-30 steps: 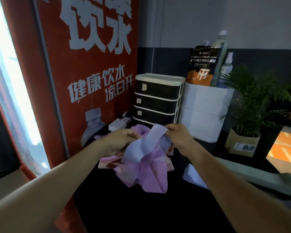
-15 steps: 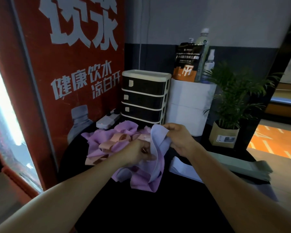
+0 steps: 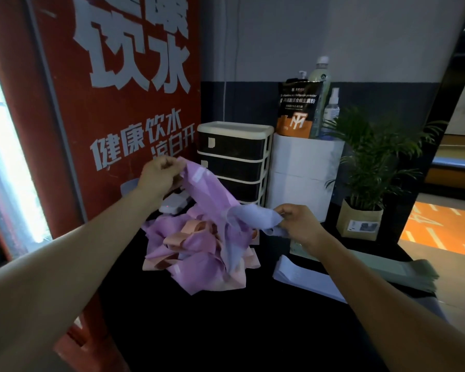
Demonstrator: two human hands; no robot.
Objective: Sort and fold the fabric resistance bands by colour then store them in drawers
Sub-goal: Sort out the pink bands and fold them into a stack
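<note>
A tangled heap of pink, peach and lavender fabric bands (image 3: 196,251) lies on the black table (image 3: 226,331). My left hand (image 3: 160,175) grips one end of a pink band (image 3: 207,191), raised high above the heap. My right hand (image 3: 297,224) pinches a pale lavender band (image 3: 255,217), which crosses the pink one over the heap. Folded lavender bands (image 3: 304,277) and folded green bands (image 3: 403,269) lie to the right. A four-drawer cabinet (image 3: 234,162) with its drawers closed stands behind the heap.
A red water-dispenser panel (image 3: 113,103) walls the left side. Right of the cabinet, a white box (image 3: 304,173) carries a supplement pouch (image 3: 298,108) and bottles. A potted palm (image 3: 365,189) stands at the back right. A white power strip (image 3: 175,204) lies behind the heap.
My left hand rose up and to the left, lifting a pink band out of the heap. My right hand stayed low, holding the lavender band, which now stretches away from the pink one.
</note>
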